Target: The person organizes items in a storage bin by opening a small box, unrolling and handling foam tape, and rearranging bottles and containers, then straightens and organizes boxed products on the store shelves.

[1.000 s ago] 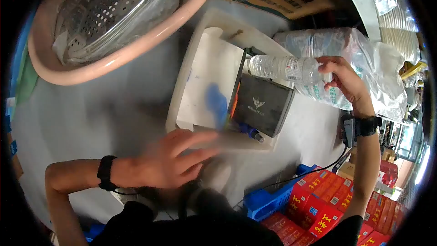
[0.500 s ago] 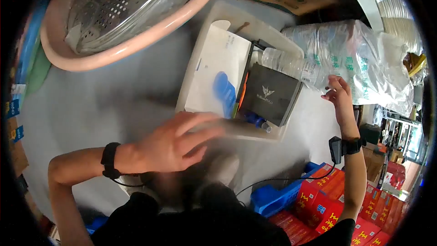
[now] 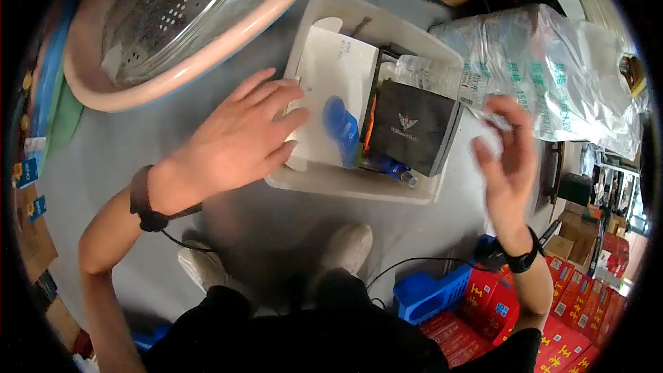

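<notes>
Two bare hands at a white bin (image 3: 345, 192), seen from above. The left hand (image 3: 231, 138) is hovering at the bin's left rim, near the centre of the frame; its fingers are spreading apart and gripping nothing, and whether the fingertips are touching the rim cannot be told. The right hand (image 3: 512, 183), slightly blurred, is hanging at centre right with thumb and fingers standing apart, just beside the near end of a clear bottle (image 3: 428, 76); contact cannot be told. The bottle is lying on its side across the bin's upper right, its near end jutting past the rim. Within the bin, a white box (image 3: 331, 69) is filling the left part, a blue shape (image 3: 340, 124) showing on it. A black box (image 3: 414, 124) is sitting at the right, and a small blue bottle (image 3: 394, 168) is lying just below it. A pink tub (image 3: 200, 76) is holding a strainer (image 3: 179, 14) at upper left; a plastic-wrapped pack (image 3: 539, 62) is standing at upper right. Red boxes (image 3: 490, 297) are filling the lower right.
</notes>
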### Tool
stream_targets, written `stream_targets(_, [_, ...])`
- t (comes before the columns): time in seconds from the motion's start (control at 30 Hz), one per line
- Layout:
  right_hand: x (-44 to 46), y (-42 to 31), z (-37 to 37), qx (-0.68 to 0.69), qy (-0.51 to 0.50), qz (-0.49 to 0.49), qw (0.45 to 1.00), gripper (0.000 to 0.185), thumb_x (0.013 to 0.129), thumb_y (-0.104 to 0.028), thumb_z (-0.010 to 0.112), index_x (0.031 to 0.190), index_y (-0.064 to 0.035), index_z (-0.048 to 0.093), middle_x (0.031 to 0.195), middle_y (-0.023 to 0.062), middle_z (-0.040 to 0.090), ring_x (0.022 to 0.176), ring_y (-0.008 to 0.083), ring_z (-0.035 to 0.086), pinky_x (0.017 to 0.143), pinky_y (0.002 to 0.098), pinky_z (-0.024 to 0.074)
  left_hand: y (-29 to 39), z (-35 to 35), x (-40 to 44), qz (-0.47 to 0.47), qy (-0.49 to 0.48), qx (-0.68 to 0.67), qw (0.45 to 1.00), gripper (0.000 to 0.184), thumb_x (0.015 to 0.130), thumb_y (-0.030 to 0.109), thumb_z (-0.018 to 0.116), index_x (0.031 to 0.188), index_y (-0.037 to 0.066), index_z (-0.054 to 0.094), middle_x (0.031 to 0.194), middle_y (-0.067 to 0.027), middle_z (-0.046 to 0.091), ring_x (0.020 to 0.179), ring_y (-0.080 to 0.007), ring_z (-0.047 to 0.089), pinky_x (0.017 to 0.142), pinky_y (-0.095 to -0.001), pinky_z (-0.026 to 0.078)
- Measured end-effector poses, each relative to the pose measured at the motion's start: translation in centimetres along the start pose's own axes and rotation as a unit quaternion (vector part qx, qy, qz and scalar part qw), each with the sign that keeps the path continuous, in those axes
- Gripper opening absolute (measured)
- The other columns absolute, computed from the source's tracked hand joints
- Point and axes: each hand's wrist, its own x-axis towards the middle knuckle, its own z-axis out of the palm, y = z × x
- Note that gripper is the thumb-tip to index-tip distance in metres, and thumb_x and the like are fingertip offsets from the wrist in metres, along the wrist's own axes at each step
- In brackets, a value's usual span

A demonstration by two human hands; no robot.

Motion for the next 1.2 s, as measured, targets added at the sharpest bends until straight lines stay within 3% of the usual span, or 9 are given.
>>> stream_targets(0.23, [0.3,-2.5,8.8,0.233,-0.222,0.297,0.899,0.039,0.082,-0.001,0.067,0.120,-0.0009,0.057,0.107,0.0066,0.058,0.095,0.0172,0.061,0.081,0.0331,0.0507,1.5,-0.2,-1.4,0.023,-0.047,-0.018,0.998,0.028,0.076,0.023,0.073,0.094,0.002,0.068,0.127,-0.0145,0.056,0.131,-0.0297,0.045,0.117,-0.0491,0.027])
stream_targets(0.33, [0.9,-1.1,11.8,0.175,-0.338,0.269,0.885,0.036,0.082,-0.003,0.066,0.117,0.0004,0.057,0.104,0.0127,0.061,0.091,0.0252,0.066,0.078,0.0389,0.0532,2.7,0.5,-3.0,0.044,-0.014,0.003,0.999,0.025,0.075,0.021,0.074,0.091,0.003,0.068,0.121,-0.0131,0.059,0.128,-0.0285,0.048,0.116,-0.0492,0.030])
stream_targets(0.4, [1.5,-0.3,13.5,-0.090,-0.401,0.010,0.912,0.032,0.080,-0.005,0.066,0.111,-0.0002,0.059,0.100,0.0198,0.064,0.093,0.0351,0.066,0.081,0.0440,0.0526,3.1,0.7,-4.1,0.050,0.005,0.006,0.999,0.024,0.075,0.022,0.074,0.090,0.004,0.068,0.120,-0.0124,0.059,0.126,-0.0281,0.050,0.115,-0.0490,0.032])
stream_targets(0.5, [1.7,1.4,16.1,-0.036,-0.406,-0.087,0.909,0.027,0.080,-0.009,0.066,0.105,-0.0006,0.062,0.099,0.0229,0.065,0.095,0.0412,0.063,0.082,0.0483,0.0511,3.4,1.0,-5.3,0.057,0.031,0.008,0.998,0.023,0.075,0.023,0.074,0.089,0.005,0.067,0.115,-0.0112,0.060,0.121,-0.0279,0.054,0.112,-0.0485,0.036])
stream_targets(0.73, [3.7,2.7,18.9,-0.097,-0.453,-0.059,0.884,0.026,0.084,-0.030,0.067,0.093,-0.0060,0.065,0.092,0.0161,0.066,0.088,0.0357,0.063,0.078,0.0458,0.0493,3.5,1.2,-6.6,0.052,0.056,-0.032,0.997,0.020,0.076,0.021,0.072,0.087,0.006,0.066,0.112,-0.0111,0.060,0.119,-0.0271,0.054,0.111,-0.0483,0.037])
stream_targets(0.8, [3.6,3.6,19.6,-0.183,-0.453,-0.143,0.861,0.030,0.085,-0.036,0.065,0.088,-0.0059,0.065,0.087,0.0149,0.066,0.083,0.0357,0.062,0.074,0.0472,0.0481,3.4,1.3,-6.9,0.048,0.051,-0.034,0.997,0.021,0.078,0.022,0.072,0.090,0.006,0.067,0.114,-0.0116,0.060,0.121,-0.0277,0.054,0.112,-0.0487,0.036])
stream_targets(0.93, [4.9,3.7,20.8,-0.181,-0.539,-0.087,0.818,0.028,0.074,-0.027,0.074,0.079,0.0000,0.068,0.082,0.0227,0.068,0.085,0.0407,0.066,0.074,0.0465,0.0519,2.9,1.3,-7.6,0.033,0.054,-0.048,0.997,0.022,0.079,0.022,0.071,0.092,0.006,0.067,0.114,-0.0114,0.060,0.120,-0.0279,0.054,0.111,-0.0484,0.037])
stream_targets(1.03, [5.0,2.7,19.8,-0.126,-0.568,-0.060,0.811,0.021,0.079,-0.018,0.063,0.080,0.0015,0.070,0.077,0.0223,0.067,0.083,0.0411,0.066,0.074,0.0453,0.0512,2.7,1.5,-8.2,0.026,0.070,-0.056,0.996,0.019,0.079,0.022,0.071,0.090,0.006,0.067,0.113,-0.0106,0.060,0.118,-0.0262,0.055,0.111,-0.0471,0.036])
stream_targets(1.2, [3.9,1.8,16.9,0.010,-0.588,0.026,0.808,0.042,0.081,-0.005,0.046,0.118,0.0056,0.064,0.095,0.0286,0.067,0.089,0.0410,0.065,0.078,0.0438,0.0501,2.4,1.5,-9.0,0.011,0.102,-0.074,0.992,0.018,0.077,0.020,0.071,0.090,0.007,0.068,0.112,-0.0099,0.059,0.115,-0.0248,0.055,0.111,-0.0463,0.037])
